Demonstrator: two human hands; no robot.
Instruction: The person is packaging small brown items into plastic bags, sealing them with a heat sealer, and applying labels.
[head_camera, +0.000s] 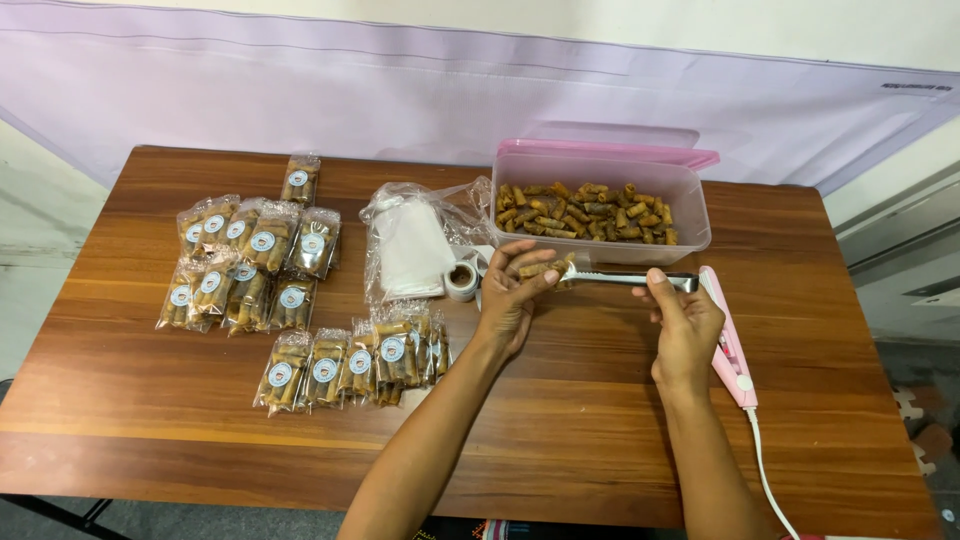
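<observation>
Left hand (512, 292): fingers curled around a small clear packet of rolled snacks (540, 269). Right hand (683, 325): fingers closed on the handle end of metal tongs (628, 278), whose tips meet the packet at the left fingertips. Just beyond both sets of fingers stands a clear tub of rolls (600, 208). Beside the right fingers lies a pink heat sealer (728, 345). Sealed packets (300, 300) lie well left of the left hand.

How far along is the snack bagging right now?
Done: many sealed packets lie on the table. In hand: the left hand holds a small bag while the right hand feeds rolls with tongs. Left: the plastic tub holds many loose rolls.
</observation>
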